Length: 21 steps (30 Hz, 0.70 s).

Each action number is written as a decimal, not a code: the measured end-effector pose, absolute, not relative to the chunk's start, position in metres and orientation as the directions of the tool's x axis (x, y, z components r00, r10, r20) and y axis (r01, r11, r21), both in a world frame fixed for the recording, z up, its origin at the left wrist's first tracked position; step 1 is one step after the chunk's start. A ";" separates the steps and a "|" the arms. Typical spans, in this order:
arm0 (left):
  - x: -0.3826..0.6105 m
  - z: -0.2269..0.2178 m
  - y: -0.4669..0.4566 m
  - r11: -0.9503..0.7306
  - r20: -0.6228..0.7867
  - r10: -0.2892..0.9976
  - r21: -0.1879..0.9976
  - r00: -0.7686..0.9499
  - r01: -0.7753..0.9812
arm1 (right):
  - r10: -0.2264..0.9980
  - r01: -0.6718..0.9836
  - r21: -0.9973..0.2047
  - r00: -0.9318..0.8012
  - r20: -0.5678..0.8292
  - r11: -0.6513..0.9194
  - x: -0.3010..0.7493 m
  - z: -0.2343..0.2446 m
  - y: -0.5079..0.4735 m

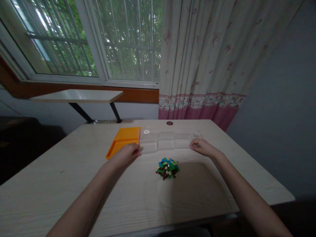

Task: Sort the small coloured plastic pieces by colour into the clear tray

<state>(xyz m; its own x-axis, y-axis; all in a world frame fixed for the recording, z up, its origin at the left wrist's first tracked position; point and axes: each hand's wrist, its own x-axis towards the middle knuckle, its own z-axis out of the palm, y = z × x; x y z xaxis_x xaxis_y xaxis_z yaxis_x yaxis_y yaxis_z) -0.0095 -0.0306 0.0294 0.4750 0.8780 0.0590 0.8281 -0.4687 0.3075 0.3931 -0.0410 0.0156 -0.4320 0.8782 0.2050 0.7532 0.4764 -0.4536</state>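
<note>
A clear plastic tray (pixel 170 141) with several compartments lies on the pale wooden table (pixel 74 184). My left hand (pixel 127 153) grips the tray's left end, fingers curled round its edge. My right hand (pixel 201 146) holds the tray's right end in the same way. In front of the tray, between my forearms, sits a small heap of tiny building bricks (pixel 168 168) in blue, green, brown and yellow. An orange lid (pixel 123 141) lies flat just left of the tray, partly behind my left hand.
A round cable hole (pixel 169 123) is in the table near its far edge. Behind the table are a small side shelf (pixel 76 95) on black legs, a barred window (pixel 98 39) and a flowered curtain (pixel 209 59). A grey wall stands to the right.
</note>
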 end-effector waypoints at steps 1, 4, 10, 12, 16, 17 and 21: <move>-0.011 0.028 -0.029 -0.469 0.065 0.879 0.308 0.473 0.828 | 0.875 0.753 -0.448 -0.434 0.213 0.482 0.392 0.015 -0.040; -0.013 0.026 -0.027 -0.466 0.078 0.881 0.316 0.467 0.827 | 0.866 0.746 -0.440 -0.440 0.237 0.500 0.391 0.015 -0.039; -0.014 0.027 -0.027 -0.493 0.090 0.866 0.320 0.492 0.809 | 0.849 0.728 -0.437 -0.468 0.246 0.528 0.393 0.014 -0.038; -0.015 0.029 -0.027 -0.507 0.106 0.858 0.327 0.503 0.797 | 0.841 0.719 -0.437 -0.480 0.249 0.540 0.394 0.014 -0.038; -0.017 0.029 -0.025 -0.507 0.102 0.857 0.338 0.505 0.793 | 0.837 0.719 -0.430 -0.483 0.257 0.546 0.392 0.015 -0.038; -0.018 0.029 -0.024 -0.508 0.102 0.857 0.335 0.506 0.793 | 0.836 0.718 -0.428 -0.484 0.260 0.549 0.390 0.015 -0.038; -0.022 0.028 -0.020 -0.524 0.111 0.848 0.321 0.517 0.789 | 0.824 0.709 -0.421 -0.490 0.284 0.566 0.387 0.014 -0.038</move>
